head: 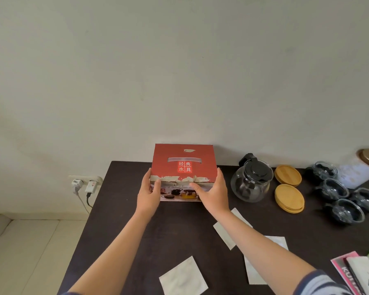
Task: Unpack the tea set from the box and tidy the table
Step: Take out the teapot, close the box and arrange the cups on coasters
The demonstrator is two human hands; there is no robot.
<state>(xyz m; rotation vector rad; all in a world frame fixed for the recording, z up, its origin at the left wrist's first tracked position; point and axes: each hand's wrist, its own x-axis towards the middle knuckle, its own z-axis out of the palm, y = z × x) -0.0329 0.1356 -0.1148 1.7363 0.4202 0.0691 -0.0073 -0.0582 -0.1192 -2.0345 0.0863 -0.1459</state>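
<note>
Fingers of both hands curl round the front corners of the red cardboard box with white Chinese characters on its lid (182, 162): the left hand (148, 193) grips the near left corner with its thumb lying on the worn front edge, and the right hand (213, 193) grips the near right corner, thumb pressed on the printed front face. The box is closed and stands on the dark brown table (149, 235) at its far edge, close to the pale wall (179, 71).

To the right of the box, apart from it, stands a clear glass teapot with a black lid and handle (251, 180). Just beyond it lie 2 round bamboo coasters or stacks of them (289, 186), one behind the other. Further right sit 4 small glass cups with dark holders (341, 199), grouped close together, and behind them a glass jar with a brown round lid (364, 165), partly cut off by the frame edge.

White paper sheets (182, 275) lie flat on the near part of the table, some partly under the right forearm. Printed packets in pink, white and green (358, 271) lie at the lower right corner. On the wall left of the table, a white socket strip (85, 184) carries 2 plugs.
</note>
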